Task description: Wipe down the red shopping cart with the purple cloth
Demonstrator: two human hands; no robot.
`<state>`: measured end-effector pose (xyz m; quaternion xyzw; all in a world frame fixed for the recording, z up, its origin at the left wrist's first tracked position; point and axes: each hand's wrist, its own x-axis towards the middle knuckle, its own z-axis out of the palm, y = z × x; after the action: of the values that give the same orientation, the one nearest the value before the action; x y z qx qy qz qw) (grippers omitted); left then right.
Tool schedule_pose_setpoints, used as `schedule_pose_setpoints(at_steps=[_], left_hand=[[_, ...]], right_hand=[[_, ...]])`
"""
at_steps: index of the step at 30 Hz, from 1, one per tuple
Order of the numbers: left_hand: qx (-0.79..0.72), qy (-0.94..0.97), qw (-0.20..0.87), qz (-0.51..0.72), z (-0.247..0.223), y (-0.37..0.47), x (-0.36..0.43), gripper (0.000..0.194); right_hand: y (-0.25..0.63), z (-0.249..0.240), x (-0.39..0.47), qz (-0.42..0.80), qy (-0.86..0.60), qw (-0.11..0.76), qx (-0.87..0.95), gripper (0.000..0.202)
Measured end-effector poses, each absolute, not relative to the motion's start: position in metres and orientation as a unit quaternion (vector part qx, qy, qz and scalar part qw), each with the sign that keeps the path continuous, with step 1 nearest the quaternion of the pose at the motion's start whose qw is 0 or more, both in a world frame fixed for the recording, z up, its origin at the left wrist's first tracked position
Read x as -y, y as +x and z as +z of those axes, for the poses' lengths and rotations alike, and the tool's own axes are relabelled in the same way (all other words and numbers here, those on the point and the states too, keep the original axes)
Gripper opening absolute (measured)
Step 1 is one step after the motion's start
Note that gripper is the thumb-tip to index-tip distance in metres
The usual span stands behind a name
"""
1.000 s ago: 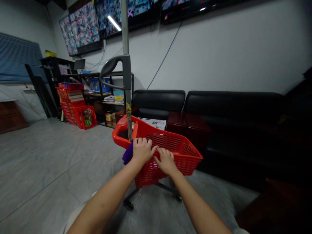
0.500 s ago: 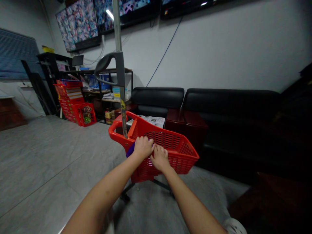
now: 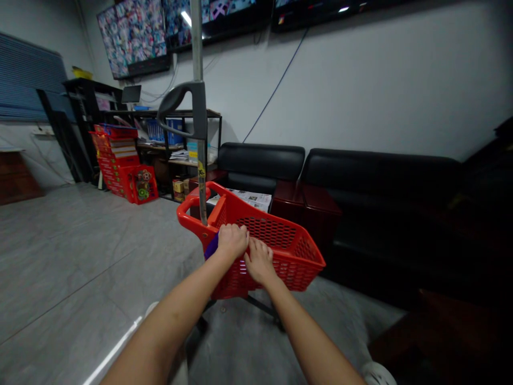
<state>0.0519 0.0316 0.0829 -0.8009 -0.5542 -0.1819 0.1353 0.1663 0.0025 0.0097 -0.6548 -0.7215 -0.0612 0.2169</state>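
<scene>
A small red plastic shopping cart [image 3: 298, 267] with perforated basket walls stands in front of me. My left hand [image 3: 233, 239] is closed over the near rim, with a purple cloth [image 3: 211, 246] showing beside and under it. Close to it on the right, my right hand [image 3: 260, 259] has its fingers curled over the same rim. What lies under both palms is hidden. A metal pole [image 3: 201, 182] rises at the handle end of the cart, with a grey loop handle [image 3: 198, 109] fixed on it.
Black sofas [image 3: 262, 160] with dark red wooden armrests stand behind the cart, and printed paper [image 3: 256, 200] lies there. Stacked red crates [image 3: 116, 166] stand left by a black shelf [image 3: 214, 125]. Screens [image 3: 134, 37] hang on the wall. Grey floor [image 3: 80, 240] extends left.
The view has shifted slightly. Both hands have moved a little left along the rim, the left one with the purple cloth. The cart appears nearly in the same place.
</scene>
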Motion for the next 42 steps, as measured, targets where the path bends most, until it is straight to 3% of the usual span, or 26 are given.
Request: schedule_pose_setpoints(at_steps=[8, 17, 24, 33, 42], left_hand=[[0.531, -0.824, 0.127, -0.149, 0.101, 0.032, -0.035, 0.038], [0.574, -0.779, 0.146, -0.207, 0.085, 0.041, -0.034, 0.059], [0.495, -0.834, 0.149, -0.191, 0.068, 0.065, -0.029, 0.033], [0.501, -0.822, 0.182, -0.201, 0.090, 0.013, -0.025, 0.029], [0.486, -0.841, 0.164, -0.175, 0.066, 0.051, -0.027, 0.033]], right_hand=[[0.172, 0.016, -0.003, -0.033, -0.643, 0.225, 0.732, 0.050], [0.199, 0.014, -0.006, -0.022, -0.667, 0.233, 0.707, 0.048], [0.209, 0.017, -0.003, -0.014, -0.703, 0.213, 0.679, 0.045], [0.204, 0.018, -0.005, 0.003, -0.709, 0.207, 0.674, 0.048], [0.195, 0.016, -0.004, 0.003, -0.719, 0.195, 0.667, 0.046]])
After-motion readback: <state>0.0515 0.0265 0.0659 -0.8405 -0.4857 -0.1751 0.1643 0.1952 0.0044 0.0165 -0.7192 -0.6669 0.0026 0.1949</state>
